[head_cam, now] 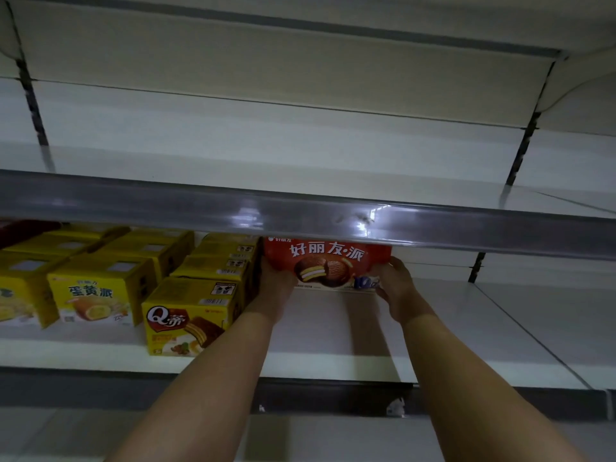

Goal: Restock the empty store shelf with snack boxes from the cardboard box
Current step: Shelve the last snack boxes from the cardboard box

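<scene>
A shop aisle is showing here: white metal gondola shelving (333, 358) with slotted uprights (521, 148) and a clear price-label rail (200, 208) is carrying rows of identical yellow snack boxes (96, 291), faced forward.

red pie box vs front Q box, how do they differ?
The red pie box is red, wide, set deep on the shelf, and held at both ends by the left hand and right hand. The Q box is yellow, narrower, nearer the edge, untouched. Both face front.
</scene>
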Tool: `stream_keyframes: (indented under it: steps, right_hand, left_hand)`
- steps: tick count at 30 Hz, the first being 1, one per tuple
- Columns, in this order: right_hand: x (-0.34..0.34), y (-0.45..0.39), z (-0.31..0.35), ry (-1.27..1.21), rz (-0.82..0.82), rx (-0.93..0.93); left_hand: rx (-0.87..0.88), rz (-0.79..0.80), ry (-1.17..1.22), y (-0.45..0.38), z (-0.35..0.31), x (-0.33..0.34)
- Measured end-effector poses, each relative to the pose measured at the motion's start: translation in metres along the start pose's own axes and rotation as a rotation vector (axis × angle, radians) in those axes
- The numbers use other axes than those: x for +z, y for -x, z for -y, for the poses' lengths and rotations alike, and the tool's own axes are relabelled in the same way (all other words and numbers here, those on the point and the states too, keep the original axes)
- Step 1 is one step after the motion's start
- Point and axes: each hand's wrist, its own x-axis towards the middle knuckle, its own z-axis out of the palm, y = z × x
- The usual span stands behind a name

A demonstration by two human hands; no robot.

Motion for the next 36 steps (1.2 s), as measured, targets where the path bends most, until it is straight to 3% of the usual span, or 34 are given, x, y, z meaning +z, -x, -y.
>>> stream_keyframes:
  steps: [5,9,15,18,29,36]
  right_hand:
    - [0.005,0.007,0.006,0.080,0.033,-0.034]
    - [-0.002,0.007,-0.001,0.147,-0.042,0.041]
    - [-0.019,0.023,0.002,0.269,0.018,0.094]
    - [-0.024,0.032,0.005,0.311,0.042,0.146]
    - [-0.040,0.111,0.010,0.357,0.309,0.194]
    - [-0.032,0.175,0.003,0.448,0.522,0.156]
  left_hand:
    - [-0.040,-0.020,-0.022,0.005,0.000,-0.001]
    - [-0.147,-0.010,-0.054,0.021,-0.005,0.000]
    - [-0.191,-0.103,-0.219,0.051,-0.017,0.009]
    - [-0.230,-0.067,-0.241,0.071,-0.023,0.010]
    - [-0.181,-0.253,-0.262,0.174,-0.024,-0.016]
    - [-0.256,-0.496,-0.244,0.258,-0.017,-0.060]
